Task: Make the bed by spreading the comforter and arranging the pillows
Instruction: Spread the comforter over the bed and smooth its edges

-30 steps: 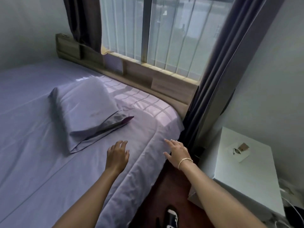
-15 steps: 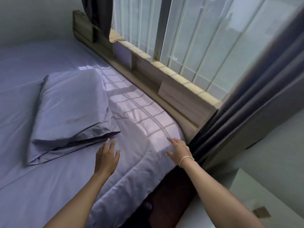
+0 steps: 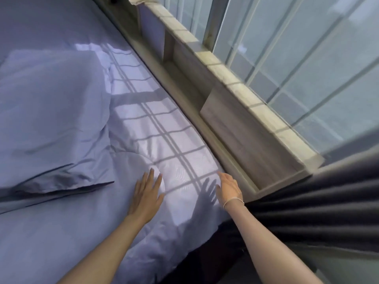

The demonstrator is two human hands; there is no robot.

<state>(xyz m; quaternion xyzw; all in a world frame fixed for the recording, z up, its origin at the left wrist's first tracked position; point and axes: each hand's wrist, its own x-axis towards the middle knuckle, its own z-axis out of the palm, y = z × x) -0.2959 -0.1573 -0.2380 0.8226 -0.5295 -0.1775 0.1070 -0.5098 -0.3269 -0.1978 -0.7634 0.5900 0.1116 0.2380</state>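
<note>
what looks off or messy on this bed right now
The pillow lies askew, angled to the wooden headboard, with its open flap end loose toward the bed's side. The comforter bulges in a rounded ridge just ahead of the left hand. Nothing looks spilled or damaged.

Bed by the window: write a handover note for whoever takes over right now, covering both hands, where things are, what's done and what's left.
Left hand: open, flat on the comforter.
Right hand: open, fingers straight, at the comforter's corner by the wooden ledge; contact unclear.
Pillow: lies on the bed, left of the hands.
Done: comforter spread over this corner, mostly flat.
Left: smooth the remaining creases at the edge, straighten the pillow.
</note>
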